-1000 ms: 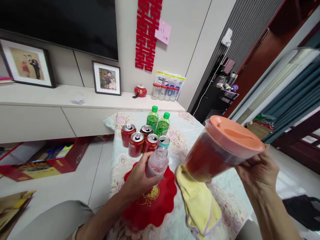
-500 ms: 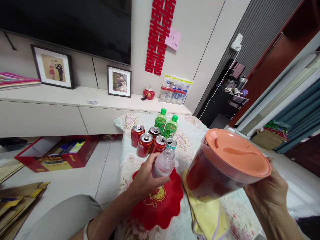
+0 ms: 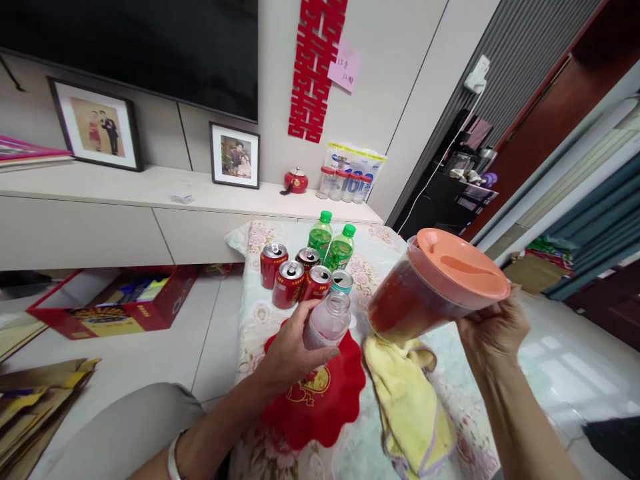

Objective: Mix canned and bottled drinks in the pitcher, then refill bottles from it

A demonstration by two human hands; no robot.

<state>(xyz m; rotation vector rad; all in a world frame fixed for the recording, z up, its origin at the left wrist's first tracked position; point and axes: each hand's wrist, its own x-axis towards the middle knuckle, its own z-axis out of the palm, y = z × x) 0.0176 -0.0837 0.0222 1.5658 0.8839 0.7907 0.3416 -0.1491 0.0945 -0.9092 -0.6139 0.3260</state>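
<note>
My left hand (image 3: 295, 350) is wrapped round a clear, uncapped bottle (image 3: 327, 321), held above a red scalloped tray (image 3: 325, 407) with a gold print. On the right, my right hand (image 3: 493, 323) grips a see-through pitcher (image 3: 420, 293) at its handle side. Reddish-brown liquid fills much of the pitcher, which tilts toward the bottle under an orange lid (image 3: 463, 263). The two vessels are apart. Below the pitcher lies a yellow cloth (image 3: 410, 400).
Several opened drink cans (image 3: 289, 285) and two green-capped bottles (image 3: 340, 250) stand behind the tray on the flowered tablecloth (image 3: 260, 300). Jars (image 3: 345, 187) line the white cabinet (image 3: 200, 207). A red box (image 3: 165, 307) sits on the floor at left.
The pitcher and my right hand have moved left and up, closer to the bottle, uncovering more of the yellow cloth. My left hand keeps its hold on the bottle.
</note>
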